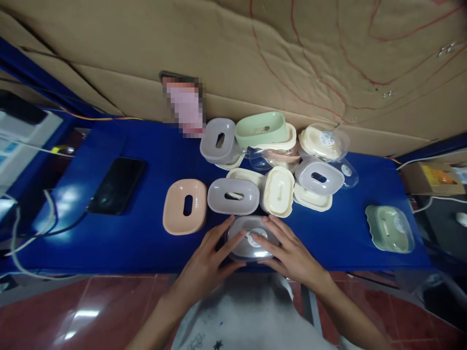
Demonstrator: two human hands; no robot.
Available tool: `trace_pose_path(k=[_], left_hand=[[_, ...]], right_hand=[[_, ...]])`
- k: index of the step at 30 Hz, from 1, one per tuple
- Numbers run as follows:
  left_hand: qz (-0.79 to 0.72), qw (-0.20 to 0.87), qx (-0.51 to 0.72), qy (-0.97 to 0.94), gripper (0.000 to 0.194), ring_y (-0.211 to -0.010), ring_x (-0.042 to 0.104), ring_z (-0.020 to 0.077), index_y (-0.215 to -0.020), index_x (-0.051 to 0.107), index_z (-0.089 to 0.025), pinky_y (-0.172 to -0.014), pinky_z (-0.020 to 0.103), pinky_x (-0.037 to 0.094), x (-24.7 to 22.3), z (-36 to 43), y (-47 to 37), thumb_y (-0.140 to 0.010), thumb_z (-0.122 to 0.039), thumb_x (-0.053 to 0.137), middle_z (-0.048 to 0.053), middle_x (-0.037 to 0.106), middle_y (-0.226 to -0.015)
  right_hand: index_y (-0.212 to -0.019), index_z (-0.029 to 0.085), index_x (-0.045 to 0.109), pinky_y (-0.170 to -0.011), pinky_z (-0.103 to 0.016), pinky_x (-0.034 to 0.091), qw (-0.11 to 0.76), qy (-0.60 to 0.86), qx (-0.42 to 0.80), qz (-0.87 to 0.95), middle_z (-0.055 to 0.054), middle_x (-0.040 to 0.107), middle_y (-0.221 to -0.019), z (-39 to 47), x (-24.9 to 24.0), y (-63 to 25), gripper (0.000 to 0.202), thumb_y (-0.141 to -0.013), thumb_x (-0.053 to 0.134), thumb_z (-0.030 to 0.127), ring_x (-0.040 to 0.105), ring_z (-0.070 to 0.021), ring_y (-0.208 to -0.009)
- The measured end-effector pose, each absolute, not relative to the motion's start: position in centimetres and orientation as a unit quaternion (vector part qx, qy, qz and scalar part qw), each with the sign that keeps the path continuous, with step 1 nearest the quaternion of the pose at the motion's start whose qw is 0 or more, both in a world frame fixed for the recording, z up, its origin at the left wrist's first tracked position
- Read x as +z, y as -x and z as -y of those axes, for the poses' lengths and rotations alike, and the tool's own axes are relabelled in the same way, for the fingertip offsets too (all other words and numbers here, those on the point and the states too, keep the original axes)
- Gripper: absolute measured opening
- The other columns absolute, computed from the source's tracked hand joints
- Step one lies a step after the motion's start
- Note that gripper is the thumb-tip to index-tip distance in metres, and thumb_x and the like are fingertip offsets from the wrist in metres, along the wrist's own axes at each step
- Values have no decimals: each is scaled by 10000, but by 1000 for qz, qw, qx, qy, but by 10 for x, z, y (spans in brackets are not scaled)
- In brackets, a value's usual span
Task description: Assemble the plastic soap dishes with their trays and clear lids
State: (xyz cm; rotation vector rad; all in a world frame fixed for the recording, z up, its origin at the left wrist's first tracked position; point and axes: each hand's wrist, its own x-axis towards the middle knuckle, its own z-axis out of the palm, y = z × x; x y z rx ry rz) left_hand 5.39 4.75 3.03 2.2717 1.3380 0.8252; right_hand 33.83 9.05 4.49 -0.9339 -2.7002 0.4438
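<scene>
At the table's front edge sits a grey soap dish point(237, 249) under a clear lid point(269, 232) with a round white sticker. My left hand point(213, 255) grips its left side, thumb along the near edge and fingertips on the lid. From the right, my right hand point(292, 250) holds it the same way, with a fingertip by the sticker. Just beyond lie a grey slotted tray point(215, 197) and a cream dish point(280, 192). A peach slotted tray point(175, 214) rests to the left of them.
Farther back are a green tray point(260, 129), stacked grey trays point(219, 141) and clear lids point(345, 172). A lidded green soap dish point(390, 228) stands at the right. At the left, a black phone point(118, 184) lies with a cable attached. Brown cardboard point(233, 63) walls the back of the blue table point(153, 250).
</scene>
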Motion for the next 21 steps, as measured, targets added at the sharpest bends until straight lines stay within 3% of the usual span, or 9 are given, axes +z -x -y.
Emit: trace_pose_path(k=[8, 12, 21], left_hand=[[-486, 215, 266, -805, 802, -1424, 544, 353, -1652, 376, -356, -1112, 595, 574, 28, -53, -63, -957, -318, 776, 147, 455, -1641], [-475, 234, 266, -805, 817, -1500, 493, 369, -1642, 378, -368, -1160, 603, 536, 27, -56, -66, -943, -308, 796, 149, 432, -1658], [-469, 263, 286, -793, 827, -1504, 494, 352, -1613, 406, -372, -1162, 586, 536, 21, -50, -73, -911, -296, 835, 140, 462, -1646]], right_hand=[[-1676, 391, 354, -1200, -635, 482, 178, 352, 123, 911, -53, 94, -1821, -82, 29, -345, 782, -996, 738, 359, 318, -390, -1613], [-1678, 369, 360, -1198, -593, 500, 181, 365, 126, 904, -83, 57, -1823, -76, 24, -348, 827, -969, 782, 320, 262, -401, -1635], [-1647, 398, 407, -1235, -629, 451, 229, 349, 217, 883, -63, 268, -1775, -80, 33, -356, 714, -1011, 729, 366, 324, -350, -1618]])
